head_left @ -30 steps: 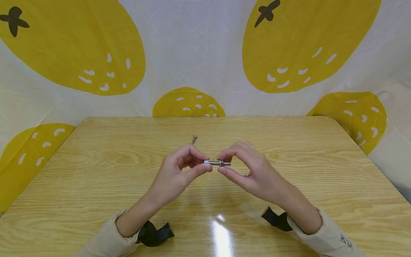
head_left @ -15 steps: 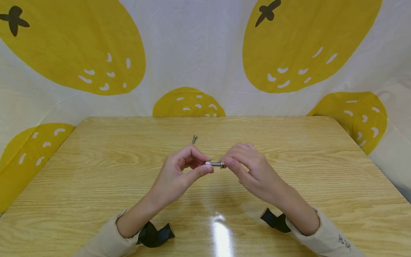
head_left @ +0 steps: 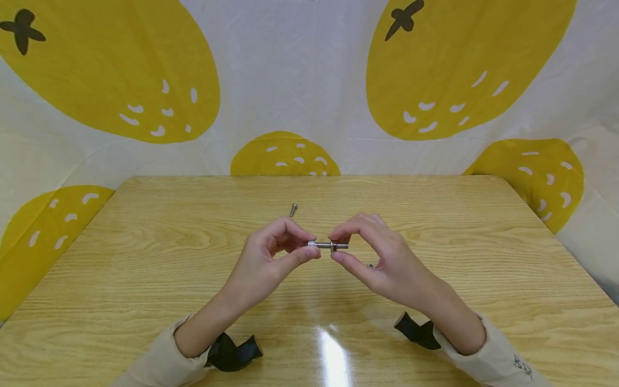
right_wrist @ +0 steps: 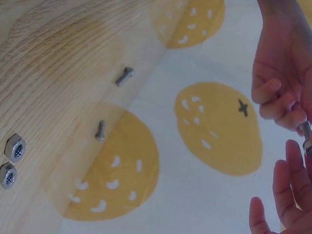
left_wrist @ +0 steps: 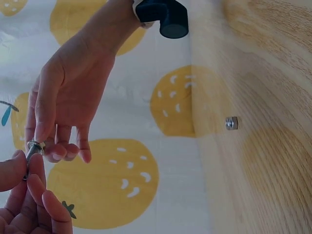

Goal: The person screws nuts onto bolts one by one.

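A silver bolt point(head_left: 323, 245) lies level between the hands in the head view. My left hand point(head_left: 263, 263) pinches its head between thumb and index finger. A nut point(head_left: 333, 246) sits around the shank, and the bolt's tip sticks out beyond it. My right hand point(head_left: 387, 260) pinches this nut, thumb below and index finger above. In the left wrist view, the bolt point(left_wrist: 32, 157) and the nut point(left_wrist: 36, 145) show between both hands. At the right edge of the right wrist view, the bolt point(right_wrist: 305, 128) is partly cut off.
On the wooden table point(head_left: 169, 242), a loose bolt point(head_left: 293, 209) lies beyond my left hand. A loose nut point(head_left: 371, 265) shows behind my right hand. The right wrist view has two bolts, one of them point(right_wrist: 125, 76) farther off, and two nuts, including the lower nut point(right_wrist: 8, 175).
Half a second ago the right thumb and fingers covered the bolt's tip. They have since drawn back to either side of the nut, uncovering the tip. The left hand has barely moved.
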Action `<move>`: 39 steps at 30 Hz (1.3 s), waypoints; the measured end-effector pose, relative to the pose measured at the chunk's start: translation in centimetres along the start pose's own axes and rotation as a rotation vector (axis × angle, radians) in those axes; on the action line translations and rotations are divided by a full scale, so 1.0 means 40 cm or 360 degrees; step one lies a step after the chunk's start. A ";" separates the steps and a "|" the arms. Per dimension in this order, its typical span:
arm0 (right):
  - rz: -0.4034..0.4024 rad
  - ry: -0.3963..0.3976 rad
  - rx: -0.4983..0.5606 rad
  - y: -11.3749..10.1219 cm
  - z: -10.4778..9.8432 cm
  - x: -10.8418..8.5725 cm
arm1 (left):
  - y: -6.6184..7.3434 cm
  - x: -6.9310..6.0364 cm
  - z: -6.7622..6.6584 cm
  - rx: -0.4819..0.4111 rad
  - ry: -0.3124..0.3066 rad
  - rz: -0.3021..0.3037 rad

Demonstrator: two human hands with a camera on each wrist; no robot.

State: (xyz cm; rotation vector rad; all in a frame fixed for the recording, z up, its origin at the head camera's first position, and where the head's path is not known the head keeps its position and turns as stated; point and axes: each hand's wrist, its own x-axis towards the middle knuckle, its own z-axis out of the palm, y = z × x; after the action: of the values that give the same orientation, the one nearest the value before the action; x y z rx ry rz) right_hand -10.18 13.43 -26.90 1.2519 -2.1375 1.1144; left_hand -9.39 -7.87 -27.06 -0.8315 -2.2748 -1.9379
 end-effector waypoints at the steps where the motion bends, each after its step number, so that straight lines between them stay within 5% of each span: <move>1: -0.0001 0.0002 -0.0002 0.001 0.000 -0.001 | 0.000 0.000 0.000 -0.0003 0.0000 0.0004; 14: 0.0009 0.0002 -0.0057 0.005 0.014 -0.002 | -0.004 0.000 0.003 0.0002 -0.0006 0.0027; 23: 0.0285 -0.0095 -0.0053 -0.011 0.002 -0.009 | -0.002 0.000 0.002 0.0015 -0.0002 0.0004; 33: -0.0052 0.0016 -0.0022 -0.003 0.007 0.002 | 0.002 -0.001 -0.002 -0.0011 -0.0001 -0.0015; 39: 0.0061 -0.0024 -0.0015 -0.004 0.007 -0.002 | 0.001 -0.001 -0.002 -0.0026 -0.0006 -0.0015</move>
State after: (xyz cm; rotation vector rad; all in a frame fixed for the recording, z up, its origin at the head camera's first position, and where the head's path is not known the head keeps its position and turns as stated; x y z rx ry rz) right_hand -9.99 13.22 -27.06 1.2242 -2.1839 1.1125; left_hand -9.36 -7.93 -27.02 -0.8280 -2.2722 -1.9631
